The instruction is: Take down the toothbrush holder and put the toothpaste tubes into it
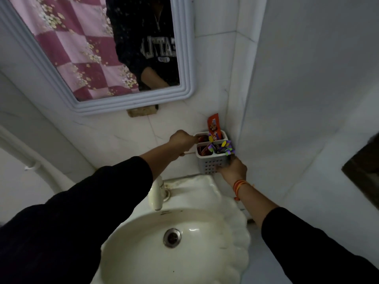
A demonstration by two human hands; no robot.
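Note:
A grey perforated toothbrush holder (211,163) sits in the wall corner above the sink, split into several compartments. An orange toothpaste tube (213,125) stands upright in its back compartment, and red tubes lie in the left ones. Colourful purple and yellow toothbrushes (222,148) stick out at the right. My right hand (232,171) grips the holder's lower right side. My left hand (182,142) is closed at the holder's left rim, fingers on a thin stick-like object that pokes out below the fist; what it is I cannot tell.
A white scalloped sink (235,232) with a drain (172,237) lies below the holder. A white tap (156,194) stands behind the basin. A framed mirror (123,103) hangs on the tiled wall at upper left. A dark object (363,171) juts from the right wall.

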